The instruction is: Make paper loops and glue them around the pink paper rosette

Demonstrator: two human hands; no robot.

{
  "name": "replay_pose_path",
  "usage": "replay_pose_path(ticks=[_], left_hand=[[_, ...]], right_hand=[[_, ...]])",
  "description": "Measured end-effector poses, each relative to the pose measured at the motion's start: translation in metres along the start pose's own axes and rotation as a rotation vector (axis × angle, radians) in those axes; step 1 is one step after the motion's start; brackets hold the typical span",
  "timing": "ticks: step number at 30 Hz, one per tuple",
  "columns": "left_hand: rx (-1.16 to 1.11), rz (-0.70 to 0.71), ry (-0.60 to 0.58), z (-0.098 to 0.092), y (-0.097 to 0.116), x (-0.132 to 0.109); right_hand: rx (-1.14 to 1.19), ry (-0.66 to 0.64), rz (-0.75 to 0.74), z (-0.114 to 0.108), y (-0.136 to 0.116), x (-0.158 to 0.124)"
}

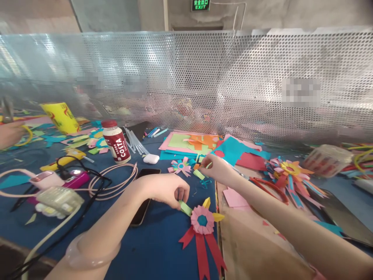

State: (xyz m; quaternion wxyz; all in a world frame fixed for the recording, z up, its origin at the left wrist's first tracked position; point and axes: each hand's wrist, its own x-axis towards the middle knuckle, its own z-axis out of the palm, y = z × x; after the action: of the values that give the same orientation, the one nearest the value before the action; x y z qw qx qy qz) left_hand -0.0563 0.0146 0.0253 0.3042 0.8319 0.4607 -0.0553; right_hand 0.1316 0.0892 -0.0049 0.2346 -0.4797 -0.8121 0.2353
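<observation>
A pink pleated paper rosette [201, 220] with a blue centre lies on the blue tabletop. Two yellow petals stick out at its upper right, and red paper ribbons [203, 256] trail below. My left hand [170, 188] is closed on a light green paper strip [184, 208], whose far end meets the rosette's upper left edge. Farther back, my right hand [217, 168] has its fingers drawn together over small paper scraps. A light green paper piece [199, 174] lies right by those fingertips; what they pinch, if anything, is hidden. Beside it is a small pink, white and blue paper flower [181, 166].
A black phone [142, 213] lies under my left forearm. Around are a Costa bottle [115, 142], a white earbud case [151, 158], cables, a power strip [58, 200], coloured paper sheets [233, 149] and red-handled scissors [271, 188]. Another person's hand [11, 134] holds scissors at far left.
</observation>
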Motion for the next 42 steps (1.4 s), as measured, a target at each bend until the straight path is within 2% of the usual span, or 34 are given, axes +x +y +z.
replay_pose_path(ticks=[3,5,8,10,12,15,17,19,22,24,34,42], left_hand=[[-0.013,-0.029,0.009,-0.002,0.002,-0.001],[-0.007,-0.074,0.036,-0.003,0.005,-0.003],[0.052,-0.147,0.114,-0.001,0.012,-0.007],[0.107,-0.166,0.195,0.005,0.02,-0.009],[0.215,-0.151,0.337,0.016,0.031,-0.012],[0.507,-0.141,0.614,0.042,0.046,-0.016],[0.598,-0.063,0.733,0.064,0.052,-0.018],[0.638,0.048,0.791,0.086,0.055,-0.019],[0.686,0.138,0.833,0.109,0.052,-0.017],[0.696,0.151,0.856,0.115,0.049,-0.015],[0.681,0.159,0.884,0.114,0.043,-0.016],[0.686,0.174,0.924,0.113,0.044,-0.015]], right_hand=[[0.081,-0.063,-0.039,0.001,-0.012,-0.012],[0.108,-0.151,-0.078,0.004,-0.018,-0.021],[0.093,-0.255,-0.108,0.008,-0.025,-0.032],[0.055,-0.25,-0.094,0.011,-0.027,-0.035],[0.007,-0.214,-0.065,0.015,-0.028,-0.035],[-0.075,-0.179,-0.037,0.019,-0.028,-0.031],[-0.122,-0.177,-0.038,0.02,-0.029,-0.029],[-0.163,-0.195,-0.039,0.02,-0.032,-0.028],[-0.217,-0.243,-0.03,0.019,-0.034,-0.029],[-0.239,-0.266,-0.034,0.019,-0.033,-0.03],[-0.142,-0.28,-0.132,0.024,-0.007,-0.031],[-0.198,-0.274,-0.112,0.019,-0.006,-0.032]])
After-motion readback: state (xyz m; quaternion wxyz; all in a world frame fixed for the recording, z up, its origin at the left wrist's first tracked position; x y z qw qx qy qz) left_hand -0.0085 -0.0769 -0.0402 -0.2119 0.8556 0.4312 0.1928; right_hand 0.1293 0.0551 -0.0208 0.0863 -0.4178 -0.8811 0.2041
